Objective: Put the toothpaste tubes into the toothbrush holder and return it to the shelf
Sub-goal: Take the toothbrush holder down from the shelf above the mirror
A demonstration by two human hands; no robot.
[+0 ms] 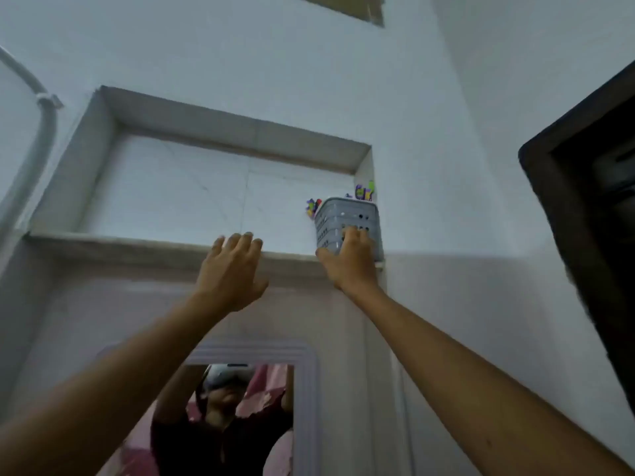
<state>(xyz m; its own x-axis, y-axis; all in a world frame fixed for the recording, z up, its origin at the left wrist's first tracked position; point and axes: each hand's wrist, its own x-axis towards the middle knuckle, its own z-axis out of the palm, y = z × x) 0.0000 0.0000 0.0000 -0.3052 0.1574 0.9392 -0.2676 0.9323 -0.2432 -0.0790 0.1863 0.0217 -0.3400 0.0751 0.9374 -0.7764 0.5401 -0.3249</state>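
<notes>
Head view, right hand point(347, 255) grasping toothbrush holder point(357, 221) on shelf point(137, 240), left hand point(232, 273) spread, empty

A: Holder point(348, 223) where?
B: Sitting on shelf point(137, 242), far right end, 2 o'clock w/ tubes point(364, 192) sticking up inside.
A: Mirror point(240, 417)?
B: Hanging below shelf, 6 o'clock.

Right hand point(347, 261) grips toothbrush holder point(348, 225) on shelf point(137, 242); left hand point(231, 274) open.
</notes>
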